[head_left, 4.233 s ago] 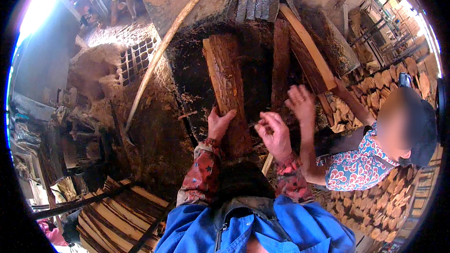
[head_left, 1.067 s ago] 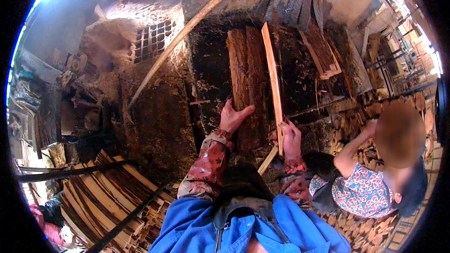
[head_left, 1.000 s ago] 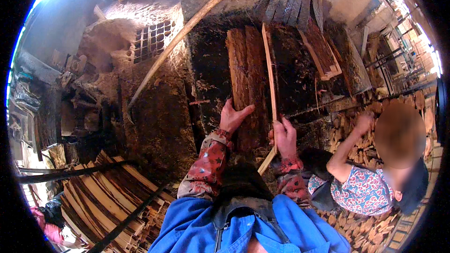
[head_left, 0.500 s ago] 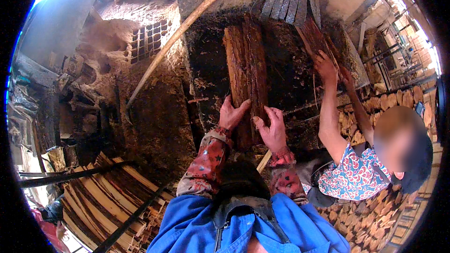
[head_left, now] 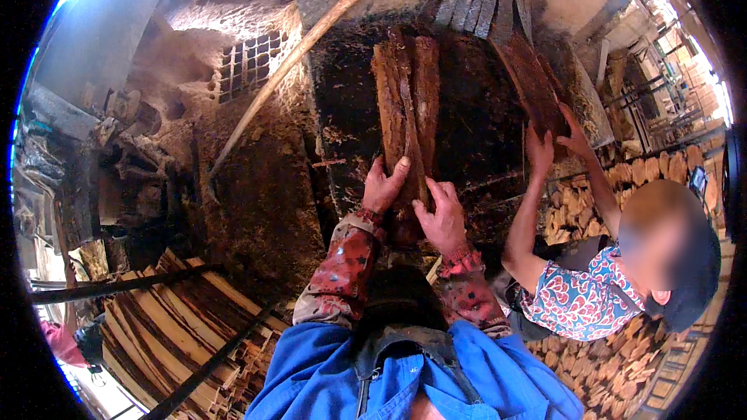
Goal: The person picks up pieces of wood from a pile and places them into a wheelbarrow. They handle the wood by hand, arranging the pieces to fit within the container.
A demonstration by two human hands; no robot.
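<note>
Rough bark-edged wooden slabs lie side by side on a dark, dirty work table point(head_left: 475, 140) in front of me. My left hand point(head_left: 384, 187) is closed round the edge of the left slab point(head_left: 391, 109), thumb on top. My right hand point(head_left: 442, 216) pinches the near end of a narrow bark strip point(head_left: 412, 120) that lies slanted over the slabs. Under the strip, to the right, is another slab point(head_left: 427, 85). On the right a co-worker's two hands point(head_left: 539, 149) hold the near end of a long dark board point(head_left: 529, 74).
A long pale pole point(head_left: 311, 39) leans along the table's left side. Grey metal strips point(head_left: 475, 8) stand at the far edge. Sawn boards point(head_left: 171, 327) are stacked behind dark bars at lower left. Cut wood point(head_left: 607, 365) is piled behind the co-worker point(head_left: 583, 295) at right.
My right hand has shifted slightly left and down, and the narrow strip now slants away from the right slab. The co-worker's hands have come nearer along the dark board.
</note>
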